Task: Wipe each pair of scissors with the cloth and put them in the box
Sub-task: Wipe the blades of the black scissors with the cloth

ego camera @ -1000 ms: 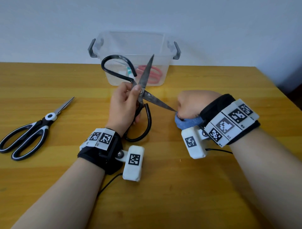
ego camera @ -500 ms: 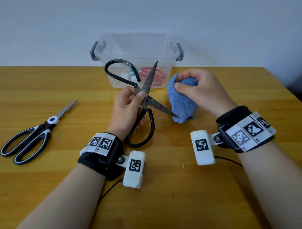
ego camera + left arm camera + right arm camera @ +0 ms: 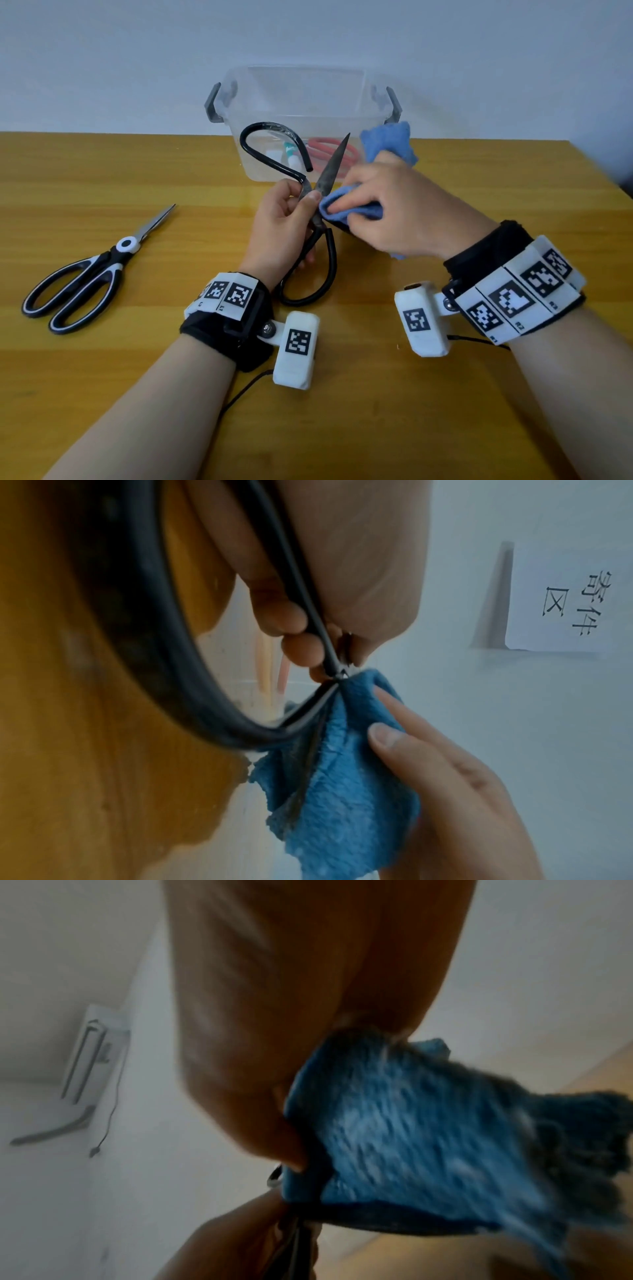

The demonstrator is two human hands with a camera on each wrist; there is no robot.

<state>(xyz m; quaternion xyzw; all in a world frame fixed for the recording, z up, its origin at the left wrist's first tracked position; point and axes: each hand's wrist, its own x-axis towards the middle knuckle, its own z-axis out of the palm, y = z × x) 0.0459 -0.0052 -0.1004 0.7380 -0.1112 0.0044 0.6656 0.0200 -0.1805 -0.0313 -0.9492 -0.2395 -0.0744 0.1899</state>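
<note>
This looks like a plain indoor room set up for recording rather than a lived-in home: a bare wooden desk (image 3: 445, 411) stands pushed against an undecorated pale wall (image 3: 137, 51), and both forearms wear black wrist straps (image 3: 236, 325) with white blocks printed in black-and-white square marker codes. The left wrist view shows a white paper sign (image 3: 565, 601) with printed Chinese characters stuck on the wall, which suits an office or work room with labelled areas. The right wrist view shows a white wall-mounted fixture (image 3: 92, 1064) with a thin cable hanging from it, too blurred to identify.
</note>
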